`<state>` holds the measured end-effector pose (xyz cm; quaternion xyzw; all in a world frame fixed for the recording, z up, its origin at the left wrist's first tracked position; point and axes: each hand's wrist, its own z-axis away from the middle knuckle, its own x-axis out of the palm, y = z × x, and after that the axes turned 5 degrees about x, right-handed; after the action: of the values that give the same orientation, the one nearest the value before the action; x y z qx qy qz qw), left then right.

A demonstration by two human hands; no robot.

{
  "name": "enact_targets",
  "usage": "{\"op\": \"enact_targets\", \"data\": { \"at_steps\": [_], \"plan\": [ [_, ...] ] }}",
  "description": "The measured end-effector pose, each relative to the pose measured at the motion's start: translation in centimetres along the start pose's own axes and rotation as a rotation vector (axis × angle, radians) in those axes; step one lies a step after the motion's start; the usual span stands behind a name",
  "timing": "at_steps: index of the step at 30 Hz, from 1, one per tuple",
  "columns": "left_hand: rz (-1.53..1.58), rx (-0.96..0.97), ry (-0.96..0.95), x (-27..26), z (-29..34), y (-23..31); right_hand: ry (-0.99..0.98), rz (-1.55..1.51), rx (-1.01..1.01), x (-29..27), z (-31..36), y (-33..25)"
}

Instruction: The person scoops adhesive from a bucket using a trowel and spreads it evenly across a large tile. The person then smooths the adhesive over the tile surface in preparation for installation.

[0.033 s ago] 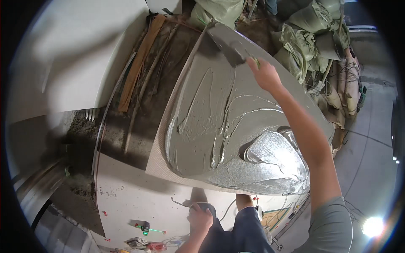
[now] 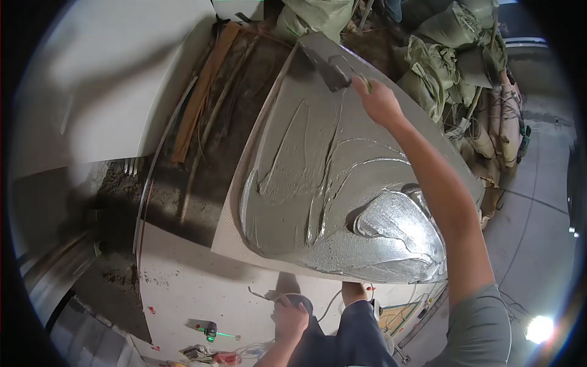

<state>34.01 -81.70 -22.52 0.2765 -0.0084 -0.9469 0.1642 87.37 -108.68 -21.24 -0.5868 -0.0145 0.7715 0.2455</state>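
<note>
A large pale tile (image 2: 227,235) with a fine textured back lies in front of me, mostly coated in wet grey mortar (image 2: 281,208). Ridges and curved trowel marks run through the coat. Near its lower right, a thick shiny heap of mortar (image 2: 394,223) catches the light. At the tile's far corner my right hand (image 2: 382,101) grips the handle of a flat steel trowel (image 2: 327,64), whose blade lies against the mortar. My left hand (image 2: 290,318) rests over my knee, fingers partly bent and holding no visible object.
Left of the tile are wooden strips (image 2: 202,92) on dirty ground. Green sacks (image 2: 428,67) and bundled brown rolls (image 2: 504,122) stand at the far right. A small green-lit laser level (image 2: 211,331) sits on the pale board (image 2: 183,263) near me. A bright lamp (image 2: 540,329) shines at lower right.
My right hand and the trowel have shifted slightly up and to the left. My left hand stays on my knee.
</note>
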Motion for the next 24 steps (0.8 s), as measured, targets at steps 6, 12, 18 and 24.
{"op": "enact_targets", "data": {
  "at_steps": [6, 12, 18, 24],
  "plan": [
    [0.043, 0.010, 0.006, -0.1, -0.2, -0.2, -0.063, -0.084, 0.095, 2.9, -3.2, -6.2],
    [0.075, 0.006, 0.000, -0.7, 0.2, -0.8, -0.250, -0.044, -0.161, 9.7, 6.0, -9.4],
    [0.119, 0.000, -0.013, -0.8, 0.0, -0.9, -0.626, -0.080, -0.235, 7.6, 16.4, -9.6],
    [0.127, -0.011, -0.023, -0.6, -0.3, -0.7, -0.589, 0.343, -0.674, 6.8, 19.7, -3.6]
  ]
}}
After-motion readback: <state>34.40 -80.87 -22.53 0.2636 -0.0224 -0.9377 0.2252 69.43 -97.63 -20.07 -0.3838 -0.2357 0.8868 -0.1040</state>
